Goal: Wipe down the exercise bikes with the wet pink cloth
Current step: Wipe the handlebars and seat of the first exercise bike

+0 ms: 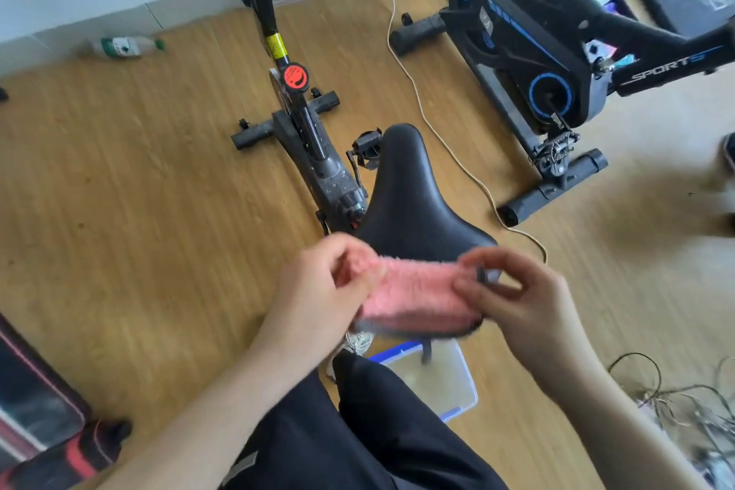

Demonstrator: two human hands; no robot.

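A fluffy pink cloth (417, 294) is stretched between both my hands, just above the rear edge of a black bike saddle (409, 195). My left hand (322, 290) pinches its left end and my right hand (513, 290) pinches its right end. The saddle belongs to a black exercise bike (302, 123) with a red knob and curved handlebars, standing straight ahead. A second bike (533, 52), black with blue trim, stands at the upper right. Both hands look blurred.
A clear plastic tub (449, 382) with a blue rim sits on the wood floor below the cloth, by my leg. A cream cable (437, 131) runs between the bikes. A plastic bottle (123, 47) lies by the wall. Tangled wires (684, 402) lie at the right.
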